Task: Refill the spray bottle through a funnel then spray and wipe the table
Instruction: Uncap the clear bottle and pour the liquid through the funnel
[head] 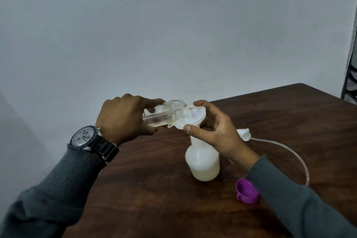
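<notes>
left hand [125, 118] grips tilted jar [164, 115] | right hand [214, 131] pinches funnel [193, 117] on spray bottle [202, 162]

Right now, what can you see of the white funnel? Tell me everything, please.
The funnel is white plastic, with a wide round bowl and a small holed tab on its rim. It stands roughly upright, stem hidden in the neck of the bottle. The right hand pinches its rim, thumb on the near side, a finger on the far side. The tilted jar in the left hand holds its mouth over the bowl, and pale liquid runs in.
</notes>
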